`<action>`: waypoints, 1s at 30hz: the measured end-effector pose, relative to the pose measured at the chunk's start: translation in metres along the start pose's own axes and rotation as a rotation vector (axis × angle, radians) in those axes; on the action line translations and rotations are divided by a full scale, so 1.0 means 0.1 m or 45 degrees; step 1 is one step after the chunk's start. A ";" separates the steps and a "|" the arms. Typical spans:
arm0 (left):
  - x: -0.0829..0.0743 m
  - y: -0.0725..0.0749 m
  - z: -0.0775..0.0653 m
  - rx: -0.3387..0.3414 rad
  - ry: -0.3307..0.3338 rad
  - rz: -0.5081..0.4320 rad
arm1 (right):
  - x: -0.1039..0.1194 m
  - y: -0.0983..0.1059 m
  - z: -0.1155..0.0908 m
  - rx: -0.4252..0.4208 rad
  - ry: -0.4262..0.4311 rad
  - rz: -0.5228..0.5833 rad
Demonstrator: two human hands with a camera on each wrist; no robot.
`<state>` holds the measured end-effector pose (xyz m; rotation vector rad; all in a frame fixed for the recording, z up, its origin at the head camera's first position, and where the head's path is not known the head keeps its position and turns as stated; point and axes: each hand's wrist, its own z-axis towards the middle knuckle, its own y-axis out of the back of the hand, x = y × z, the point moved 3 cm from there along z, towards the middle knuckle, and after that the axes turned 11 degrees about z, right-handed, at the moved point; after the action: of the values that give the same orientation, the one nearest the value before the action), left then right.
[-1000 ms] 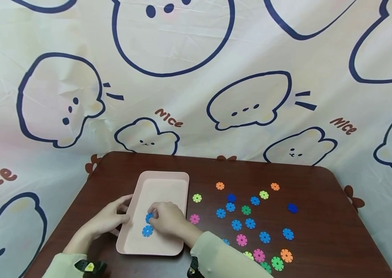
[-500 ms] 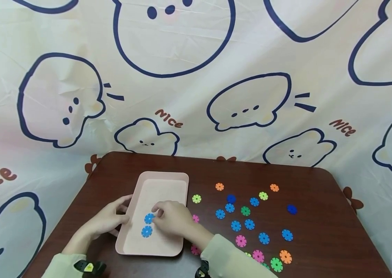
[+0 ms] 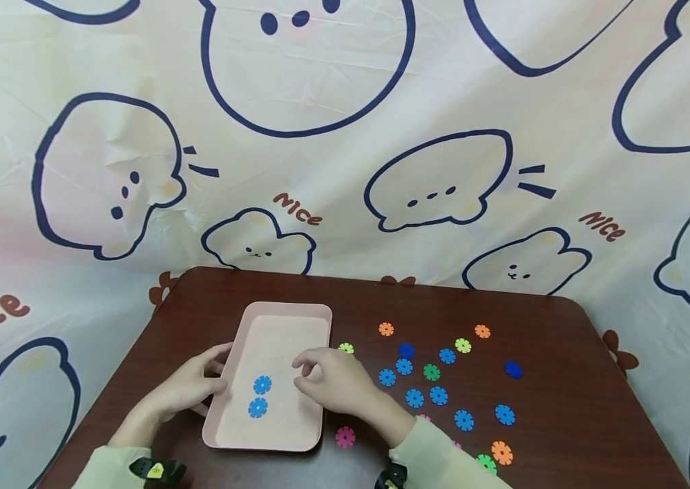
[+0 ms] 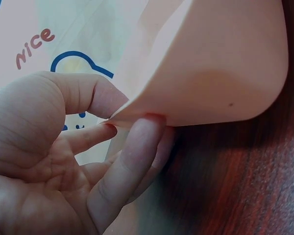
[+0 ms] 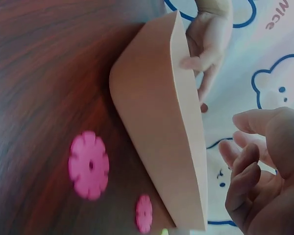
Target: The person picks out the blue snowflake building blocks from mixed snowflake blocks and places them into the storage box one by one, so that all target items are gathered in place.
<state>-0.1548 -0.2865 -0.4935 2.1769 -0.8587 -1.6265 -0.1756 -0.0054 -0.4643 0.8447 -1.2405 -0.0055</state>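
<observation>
Right grip (image 3: 335, 380): fingers loosely bent and grasping nothing, positioned over the right side of the pale pink tray (image 3: 284, 333). Left grip (image 3: 191, 380): pinching the left edge of the tray, some fingers against its outer wall. Inside the tray, toward the near end and left of its middle, lie a farther blue disc (image 3: 262, 384) and a nearer blue disc (image 3: 257, 407), both notched, set in line; whether they touch cannot be determined. The tray stands on the left part of the dark brown surface (image 3: 565, 380). Just right of its near right corner lies a magenta disc (image 3: 345, 437); a second magenta disc (image 5: 144, 214) is seen beside the tray in the right wrist view. Farther right are scattered loose discs (image 3: 439, 395) in blue, green, orange and yellow-green, some partly covered by the right sleeve (image 3: 437, 448). Beyond the far edge hangs a printed backdrop (image 3: 345, 170)
</observation>
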 end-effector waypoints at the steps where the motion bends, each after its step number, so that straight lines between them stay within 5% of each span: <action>1: 0.00 0.00 0.00 -0.001 0.001 0.001 | -0.01 0.04 -0.02 -0.009 0.014 -0.006; 9: 0.00 0.00 0.00 0.000 0.009 0.000 | -0.17 0.34 -0.15 -0.044 0.065 -0.031; 30: 0.03 -0.01 0.03 0.004 0.038 0.020 | -0.82 0.82 -0.54 -0.057 -0.133 -0.026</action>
<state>-0.1563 -0.2867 -0.4970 2.1854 -0.8687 -1.5823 -0.1959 0.1184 -0.4892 0.8265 -1.3249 -0.0945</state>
